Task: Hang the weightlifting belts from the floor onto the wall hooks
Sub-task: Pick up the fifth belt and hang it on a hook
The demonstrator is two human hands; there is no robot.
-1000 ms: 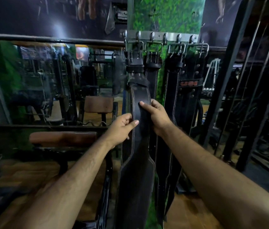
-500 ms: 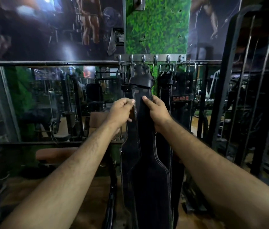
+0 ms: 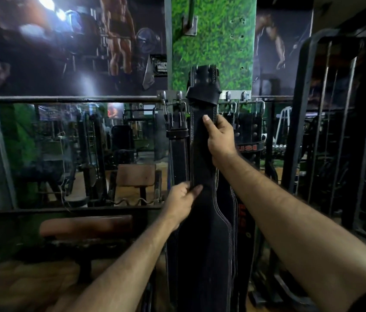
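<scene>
Black leather, stiff and edged with pale double stitching, fills the middle of our view: the belt (image 3: 202,154) we hold now stands with its buckle end above the hook rail (image 3: 236,95), where a second ago that end sat level with the hooks among the others. Our right hand (image 3: 220,137) has climbed the narrow strap and wraps it, thumb laid flat up the front; our left hand (image 3: 182,200) has dropped lower and pinches the strap edge just above where the leather flares into its broad back pad. We judge this lift means the buckle is being carried over a hook, not yet seated; whether it touches one we cannot tell, since the folded keeper hides the metal. Just beside it on the left hangs a narrower black belt (image 3: 177,149), and behind our right wrist a studded belt with red lettering (image 3: 248,140), both already on the chrome hooks against the green turf panel (image 3: 218,41).
</scene>
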